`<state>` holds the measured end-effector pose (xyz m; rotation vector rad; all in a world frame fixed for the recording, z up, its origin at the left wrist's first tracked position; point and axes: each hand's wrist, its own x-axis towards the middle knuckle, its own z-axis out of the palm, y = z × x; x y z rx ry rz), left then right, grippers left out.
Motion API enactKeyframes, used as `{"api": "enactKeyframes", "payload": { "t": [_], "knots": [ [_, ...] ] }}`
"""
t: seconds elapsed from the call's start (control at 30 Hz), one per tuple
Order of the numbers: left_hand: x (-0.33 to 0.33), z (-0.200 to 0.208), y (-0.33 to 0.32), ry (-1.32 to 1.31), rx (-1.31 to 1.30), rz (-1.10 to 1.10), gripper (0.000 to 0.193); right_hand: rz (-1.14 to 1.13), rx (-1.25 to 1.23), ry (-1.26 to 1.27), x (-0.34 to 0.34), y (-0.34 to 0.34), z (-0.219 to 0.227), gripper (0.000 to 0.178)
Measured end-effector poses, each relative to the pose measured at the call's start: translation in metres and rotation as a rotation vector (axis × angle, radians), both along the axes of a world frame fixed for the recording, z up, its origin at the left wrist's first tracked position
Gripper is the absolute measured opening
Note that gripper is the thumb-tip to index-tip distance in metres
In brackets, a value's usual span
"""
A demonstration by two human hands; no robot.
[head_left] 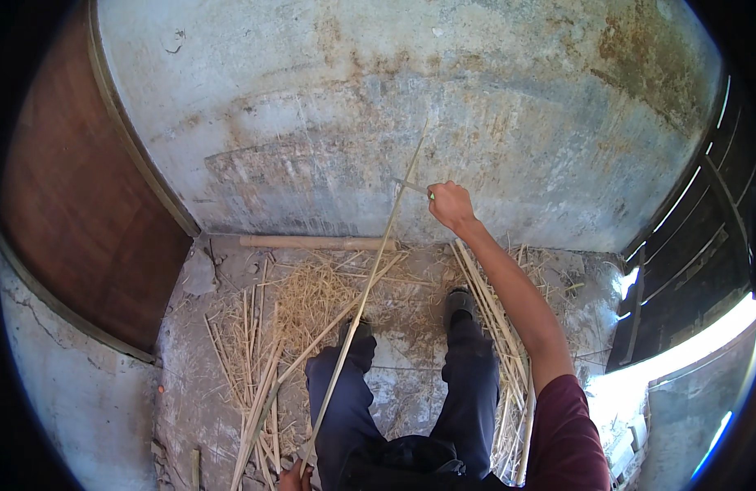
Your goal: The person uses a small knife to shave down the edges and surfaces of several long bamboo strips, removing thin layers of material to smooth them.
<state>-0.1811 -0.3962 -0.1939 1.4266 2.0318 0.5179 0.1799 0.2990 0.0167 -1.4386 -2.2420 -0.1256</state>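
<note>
A long, thin bamboo strip (345,350) slants up from the lower edge, over my left leg, its thin tip in front of the wall. My left hand (294,477), partly cut off by the lower edge, is closed at the strip's low end. My right hand (450,204) reaches forward with its fingers wrapped round the handle of a knife (412,187). The narrow blade points left and crosses the strip in its upper part. Whether the blade bites into the strip is too small to tell.
Bamboo strips (267,360) and a heap of pale shavings (308,293) lie left of my legs. More long strips (502,327) lie on the right. A bamboo pole (316,242) rests along the foot of the stained wall (353,147). A brown door (83,188) stands left.
</note>
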Motion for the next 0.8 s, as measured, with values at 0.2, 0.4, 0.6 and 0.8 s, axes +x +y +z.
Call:
{"api": "enactKeyframes", "payload": {
  "t": [0.2,0.4,0.6,0.8],
  "knots": [
    [-0.015,-0.015,-0.019,0.054,0.059,-0.03,0.033,-0.011,0.02,0.022,-0.009,-0.011,0.002,0.024],
    [-0.024,-0.031,-0.011,0.133,0.097,-0.148,0.026,-0.077,0.169,0.036,-0.006,0.021,0.013,0.023],
    [-0.022,-0.041,-0.009,0.138,0.262,-0.138,0.026,-0.118,0.193,0.001,-0.001,0.057,0.032,0.021],
    [-0.03,-0.053,-0.011,0.042,0.091,-0.142,0.031,-0.327,0.206,0.088,0.018,0.094,0.053,0.021]
  ]
}}
